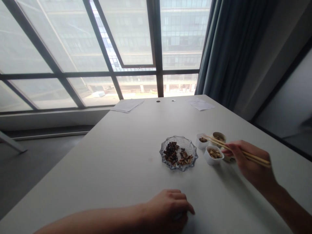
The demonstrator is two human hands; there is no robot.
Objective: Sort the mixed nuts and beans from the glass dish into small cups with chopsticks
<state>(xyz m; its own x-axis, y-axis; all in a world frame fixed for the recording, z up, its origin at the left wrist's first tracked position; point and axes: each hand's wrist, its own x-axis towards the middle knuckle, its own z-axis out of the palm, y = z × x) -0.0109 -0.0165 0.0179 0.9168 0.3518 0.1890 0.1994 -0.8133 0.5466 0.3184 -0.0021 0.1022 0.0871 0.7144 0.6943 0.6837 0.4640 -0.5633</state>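
Note:
My right hand is closed around a pair of wooden chopsticks, holding them nearly level. Their tips hover over a small white cup with a few dark brown pieces in it; I cannot tell whether they touch any. Closer to me, another white cup holds tan pieces. My left hand rests on the table with loosely bent fingers and a gap between thumb and forefinger. Beyond it, a scalloped glass dish carries a heap of dark pieces beside a smaller reddish-brown heap.
A round bowl with light pieces stands behind the cups, and another container is partly hidden by my right hand. Papers and a further sheet lie at the white table's far end, below the windows.

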